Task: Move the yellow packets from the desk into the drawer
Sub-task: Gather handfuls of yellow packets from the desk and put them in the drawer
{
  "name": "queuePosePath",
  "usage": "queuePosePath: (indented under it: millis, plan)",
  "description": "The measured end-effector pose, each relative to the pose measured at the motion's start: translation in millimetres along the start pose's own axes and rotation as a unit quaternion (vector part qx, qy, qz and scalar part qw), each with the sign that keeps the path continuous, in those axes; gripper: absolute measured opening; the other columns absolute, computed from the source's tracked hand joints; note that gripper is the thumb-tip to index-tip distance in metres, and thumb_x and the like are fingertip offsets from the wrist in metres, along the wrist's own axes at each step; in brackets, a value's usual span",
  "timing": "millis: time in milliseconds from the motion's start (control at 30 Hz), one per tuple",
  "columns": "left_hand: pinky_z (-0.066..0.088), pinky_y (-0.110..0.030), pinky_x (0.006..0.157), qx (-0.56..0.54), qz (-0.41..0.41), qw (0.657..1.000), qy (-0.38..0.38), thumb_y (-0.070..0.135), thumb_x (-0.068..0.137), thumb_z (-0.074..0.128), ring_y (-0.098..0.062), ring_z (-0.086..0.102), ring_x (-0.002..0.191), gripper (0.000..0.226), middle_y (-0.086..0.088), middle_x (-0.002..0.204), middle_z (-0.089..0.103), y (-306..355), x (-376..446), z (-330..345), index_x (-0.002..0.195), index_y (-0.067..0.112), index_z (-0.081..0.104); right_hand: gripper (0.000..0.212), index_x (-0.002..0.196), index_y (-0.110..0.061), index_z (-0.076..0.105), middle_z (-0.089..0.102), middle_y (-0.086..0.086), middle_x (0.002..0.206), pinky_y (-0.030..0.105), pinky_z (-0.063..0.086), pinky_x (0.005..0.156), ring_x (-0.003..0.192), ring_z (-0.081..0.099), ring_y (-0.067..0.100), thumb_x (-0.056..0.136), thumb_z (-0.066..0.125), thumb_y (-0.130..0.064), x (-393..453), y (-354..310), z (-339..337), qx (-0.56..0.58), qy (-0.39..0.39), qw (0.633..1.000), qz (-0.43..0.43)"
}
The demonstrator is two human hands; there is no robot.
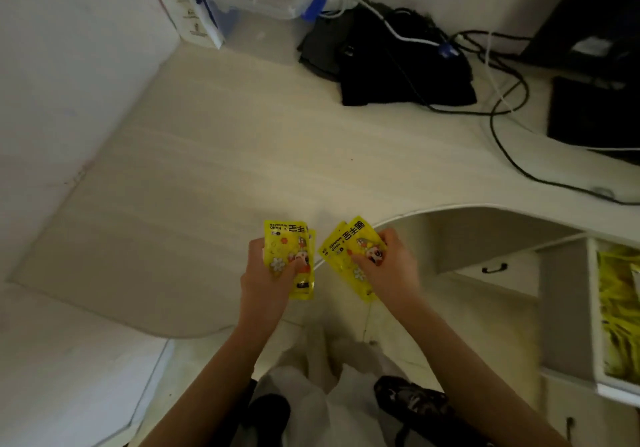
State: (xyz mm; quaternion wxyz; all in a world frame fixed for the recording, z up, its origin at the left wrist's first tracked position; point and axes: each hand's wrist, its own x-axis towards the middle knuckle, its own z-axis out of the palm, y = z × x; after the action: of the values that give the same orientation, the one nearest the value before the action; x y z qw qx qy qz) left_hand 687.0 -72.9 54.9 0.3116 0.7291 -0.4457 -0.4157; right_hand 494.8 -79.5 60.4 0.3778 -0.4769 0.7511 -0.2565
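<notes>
**Both hands loaded, drawer to the right**

The left hand (268, 275) grips a small stack of packets (289, 259), fingers and thumb curled round them, above the desk (207, 155) edge. The right hand (389, 266) holds a second stack (341, 247) the same way, just past the curved edge. The open drawer (597, 311) sits well apart at the right, already holding yellow packets. This looks like the carry step; the next move calls for swinging both stacks right, over the drawer, before letting go.
</notes>
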Motion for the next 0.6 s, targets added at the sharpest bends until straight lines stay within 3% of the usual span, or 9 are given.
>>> queuePosePath:
  millis: [133,233,300,433,500,600]
  plan:
    - [0.052,-0.03,0.068,0.029,0.046,0.997,-0.054,0.033,0.074,0.079,-0.008,0.066,0.082,0.041,0.012,0.09,0.07,2.7,-27.4,30.9,0.105,0.028,0.053,0.032,0.093,-0.022,0.046,0.054,-0.016,0.073,0.013,0.036,0.049,0.063,0.052,-0.001,0.079,0.075,-0.028,-37.9,38.7,-29.6,0.021,0.049,0.997,0.054]
    - [0.045,-0.014,0.061,0.05,0.077,0.99,-0.103,0.028,0.076,0.078,0.003,0.063,0.076,0.037,0.01,0.088,0.068,7.8,-55.7,59.8,0.102,0.021,0.054,0.035,0.098,-0.021,0.047,0.053,-0.016,0.075,0.022,0.043,0.056,0.069,0.055,0.009,0.079,0.074,-0.031,-67.9,71.9,-52.8,0.053,0.082,0.99,0.103]
    - [0.039,-0.005,0.058,0.057,0.094,0.984,-0.138,0.026,0.077,0.077,0.009,0.058,0.075,0.036,0.012,0.088,0.066,12.0,-78.3,80.3,0.104,0.019,0.055,0.035,0.099,-0.018,0.048,0.055,-0.014,0.075,0.021,0.041,0.053,0.069,0.054,0.011,0.079,0.074,-0.032,-88.8,95.3,-70.4,0.057,0.111,0.985,0.115]
    - [0.041,-0.004,0.057,0.068,0.13,0.971,-0.191,0.026,0.079,0.076,0.01,0.061,0.07,0.031,0.014,0.083,0.065,12.5,-136.4,124.9,0.101,0.017,0.056,0.033,0.094,-0.019,0.046,0.055,-0.013,0.074,0.03,0.046,0.061,0.073,0.058,0.019,0.08,0.073,-0.032,-136.5,151.0,-109.1,0.076,0.165,0.972,0.147]
    - [0.046,-0.01,0.062,0.073,0.134,0.964,-0.219,0.028,0.078,0.077,0.004,0.064,0.073,0.03,0.008,0.084,0.069,9.3,-167.9,148.2,0.098,0.02,0.056,0.033,0.093,-0.019,0.045,0.055,-0.011,0.075,0.031,0.047,0.061,0.073,0.058,0.019,0.08,0.072,-0.032,-164.1,180.4,-131.9,0.086,0.184,0.965,0.165]
    - [0.054,-0.037,0.075,0.084,0.135,0.952,-0.263,0.039,0.073,0.078,-0.014,0.068,0.08,0.034,0.002,0.088,0.071,0.3,-215.7,185.0,0.094,0.024,0.057,0.033,0.095,-0.014,0.05,0.059,-0.007,0.08,0.032,0.048,0.063,0.075,0.059,0.018,0.08,0.073,-0.032,-209.1,223.5,-168.0,0.122,0.222,0.947,0.199]
